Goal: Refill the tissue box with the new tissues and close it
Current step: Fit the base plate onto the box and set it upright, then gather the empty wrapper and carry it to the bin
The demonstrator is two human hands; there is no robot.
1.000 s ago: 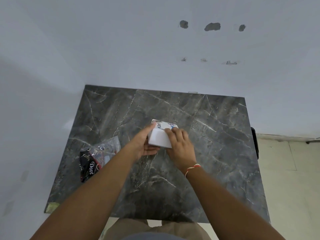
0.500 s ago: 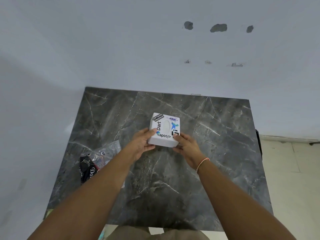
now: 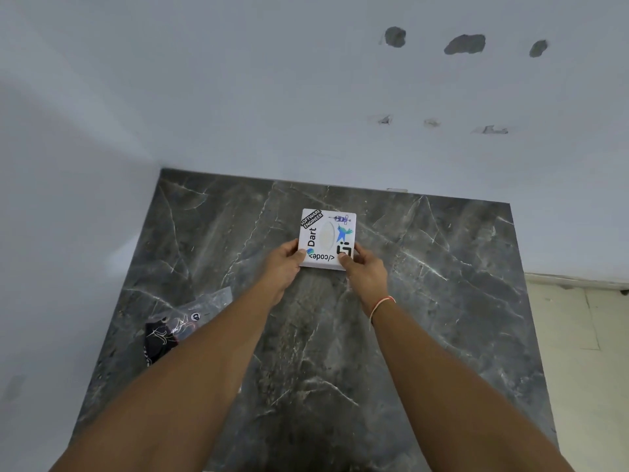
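A white square tissue box (image 3: 326, 233) with stickers and an oval slot in its top lies flat on the dark marble table (image 3: 425, 301), near the middle towards the back. Its lid side faces up and looks closed. My left hand (image 3: 284, 264) grips the box's near left corner, thumb on top. At the near right corner, my right hand (image 3: 366, 269) holds the box with the thumb on the top face. A red-and-white thread circles my right wrist.
An empty clear plastic wrapper with black print (image 3: 177, 330) lies at the table's left side, beside my left forearm. White walls (image 3: 272, 97) close the table at the back and left. Pale floor tiles (image 3: 578, 335) show to the right.
The box has been turned from tilted, bottom towards me, to flat with its sticker top up. Both hands have slid it farther back on the table.
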